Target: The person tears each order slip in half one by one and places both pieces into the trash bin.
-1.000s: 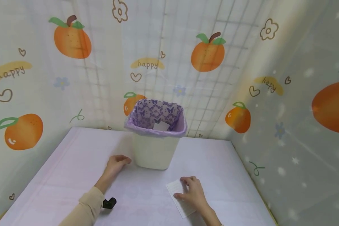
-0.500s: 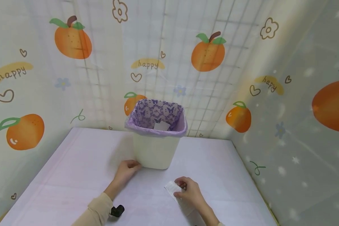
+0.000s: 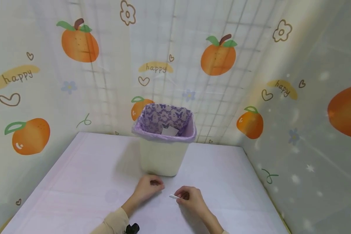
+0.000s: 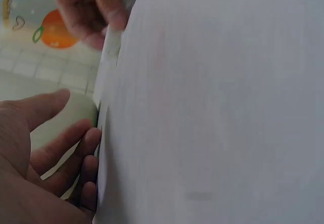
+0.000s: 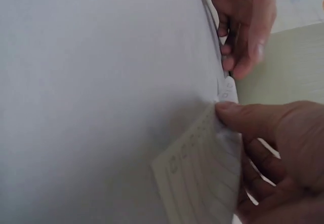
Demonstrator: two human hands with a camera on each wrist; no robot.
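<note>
A lined sheet of paper [image 5: 195, 176] with a row of holes along its edge is pinched in my right hand [image 3: 192, 200]. The head view shows only a thin white end of it at the fingertips. Between thumb and fingers the sheet bends up from the table in the right wrist view. My left hand [image 3: 147, 187] lies just left of the paper, near the table, its thumb apart from the loosely bent fingers and nothing held. Behind both hands stands a cream trash bin [image 3: 163, 159], lined with a purple butterfly-patterned bag [image 3: 163, 138].
Inside the bin a white piece of paper [image 3: 170, 131] shows. The white-covered table [image 3: 84, 182] ends at printed curtains [image 3: 111, 65] behind and at the sides. A black device [image 3: 132, 228] sits at the left wrist.
My left hand has moved right, from beside the bin's base toward the right hand. The paper, flat under the right hand before, is now gripped and lifted at its far end.
</note>
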